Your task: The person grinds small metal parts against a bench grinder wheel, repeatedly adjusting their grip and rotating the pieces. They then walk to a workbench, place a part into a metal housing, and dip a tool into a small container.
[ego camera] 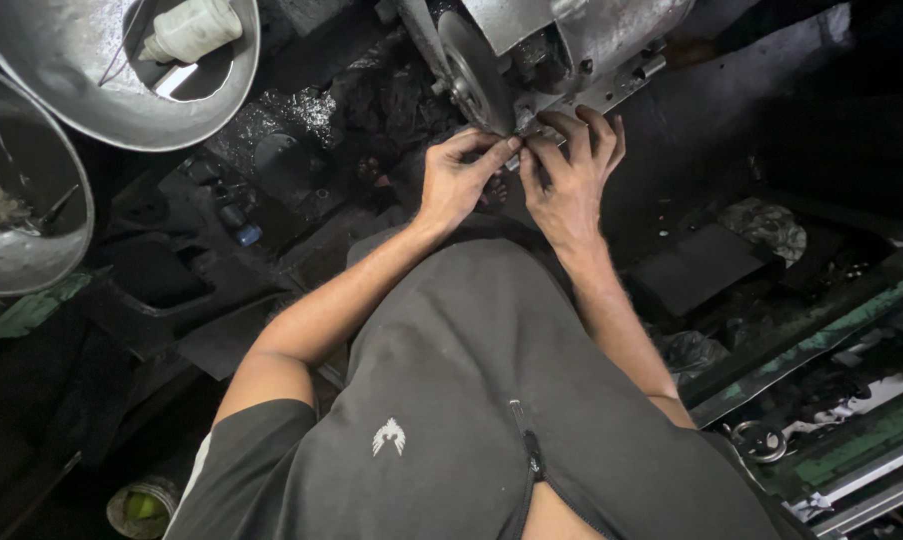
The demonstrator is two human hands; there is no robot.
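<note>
From my feed, much of the scene is lost in shadow: the dark greasy counter [691,270] swallows detail, and the grey metal machine [571,50] is cut off by the far edge of the frame. My left hand [458,180] and right hand [569,178] meet just under its round disc wheel [471,70], which stands on edge and tilts from far left to near right. Both hands pinch at a small pale metal part [517,150] between the fingertips; it is too small and too covered for me to tell its shape or long axis. At far left sit two large metal bowls [31,190], one holding a white plastic bottle [193,28] lying on its side, cap toward the left.
</note>
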